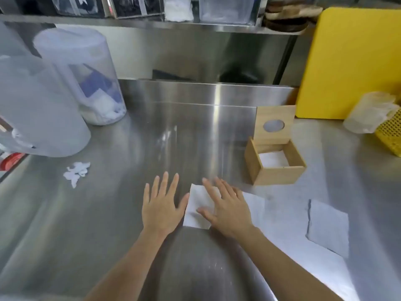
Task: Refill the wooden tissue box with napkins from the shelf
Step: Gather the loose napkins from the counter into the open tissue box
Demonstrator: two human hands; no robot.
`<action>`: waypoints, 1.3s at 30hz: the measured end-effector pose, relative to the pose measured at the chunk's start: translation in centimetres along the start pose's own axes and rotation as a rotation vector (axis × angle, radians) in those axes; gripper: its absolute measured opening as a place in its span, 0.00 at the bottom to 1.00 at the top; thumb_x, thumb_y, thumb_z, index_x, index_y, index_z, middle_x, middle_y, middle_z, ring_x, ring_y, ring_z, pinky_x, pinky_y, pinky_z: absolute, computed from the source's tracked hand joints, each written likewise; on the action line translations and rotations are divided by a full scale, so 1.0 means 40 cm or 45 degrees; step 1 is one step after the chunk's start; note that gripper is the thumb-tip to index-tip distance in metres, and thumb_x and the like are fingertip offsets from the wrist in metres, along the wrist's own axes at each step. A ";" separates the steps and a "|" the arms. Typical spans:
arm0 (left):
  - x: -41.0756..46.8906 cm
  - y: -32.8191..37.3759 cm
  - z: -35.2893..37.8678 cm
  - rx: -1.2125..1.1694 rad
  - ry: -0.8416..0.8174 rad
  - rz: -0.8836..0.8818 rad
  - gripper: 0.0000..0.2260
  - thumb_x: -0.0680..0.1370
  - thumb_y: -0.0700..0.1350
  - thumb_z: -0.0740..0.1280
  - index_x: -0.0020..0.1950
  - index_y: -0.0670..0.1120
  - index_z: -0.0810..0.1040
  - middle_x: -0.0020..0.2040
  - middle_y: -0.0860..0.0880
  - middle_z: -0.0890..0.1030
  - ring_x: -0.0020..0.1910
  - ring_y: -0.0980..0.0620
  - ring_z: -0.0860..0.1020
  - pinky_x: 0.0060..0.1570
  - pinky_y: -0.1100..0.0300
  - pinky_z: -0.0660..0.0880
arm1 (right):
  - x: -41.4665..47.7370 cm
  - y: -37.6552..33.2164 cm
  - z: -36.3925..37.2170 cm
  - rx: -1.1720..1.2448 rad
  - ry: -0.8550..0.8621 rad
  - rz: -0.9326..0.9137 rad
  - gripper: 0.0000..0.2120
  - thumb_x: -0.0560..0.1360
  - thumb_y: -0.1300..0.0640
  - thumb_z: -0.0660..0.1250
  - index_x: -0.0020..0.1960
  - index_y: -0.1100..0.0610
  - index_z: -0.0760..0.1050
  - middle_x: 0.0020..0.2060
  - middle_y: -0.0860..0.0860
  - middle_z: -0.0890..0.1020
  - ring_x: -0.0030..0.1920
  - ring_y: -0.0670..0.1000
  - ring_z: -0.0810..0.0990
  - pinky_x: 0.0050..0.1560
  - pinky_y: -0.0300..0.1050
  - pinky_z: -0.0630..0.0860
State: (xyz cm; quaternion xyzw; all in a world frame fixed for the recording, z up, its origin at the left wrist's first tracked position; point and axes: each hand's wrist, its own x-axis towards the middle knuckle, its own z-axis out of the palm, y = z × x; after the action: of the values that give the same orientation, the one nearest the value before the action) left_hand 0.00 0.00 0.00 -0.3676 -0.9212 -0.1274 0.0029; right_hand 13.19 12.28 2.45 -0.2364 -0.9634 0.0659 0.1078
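Observation:
The wooden tissue box [280,174] stands on the steel counter at the right, its lid with a round hole tipped up against the back; white napkins lie inside. A white folded napkin [196,203] lies flat on the counter in front of me. My right hand [227,209] rests flat on it, fingers spread. My left hand [161,205] lies flat on the counter just left of the napkin, its thumb touching the napkin's edge. More unfolded napkins [327,227] lie spread to the right.
Two large translucent plastic containers [82,74] stand at the left. A torn white scrap [76,171] lies near them. A yellow cutting board [355,59] leans at the back right, with a yellow basket [390,135] and a plastic bag. A shelf [152,23] above holds bins.

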 end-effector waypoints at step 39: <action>0.056 0.091 0.045 -0.061 -0.086 0.161 0.28 0.78 0.58 0.54 0.75 0.49 0.54 0.77 0.48 0.55 0.75 0.51 0.51 0.73 0.54 0.47 | 0.048 0.102 -0.150 0.518 -0.105 0.271 0.10 0.71 0.64 0.61 0.52 0.58 0.67 0.40 0.54 0.77 0.37 0.55 0.75 0.35 0.46 0.70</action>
State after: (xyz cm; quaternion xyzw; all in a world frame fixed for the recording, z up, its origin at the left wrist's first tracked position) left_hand 0.99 4.49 -0.68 -0.4290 -0.8925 -0.1364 -0.0291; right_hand 14.76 17.24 7.89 -0.3071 -0.9036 0.2792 0.1062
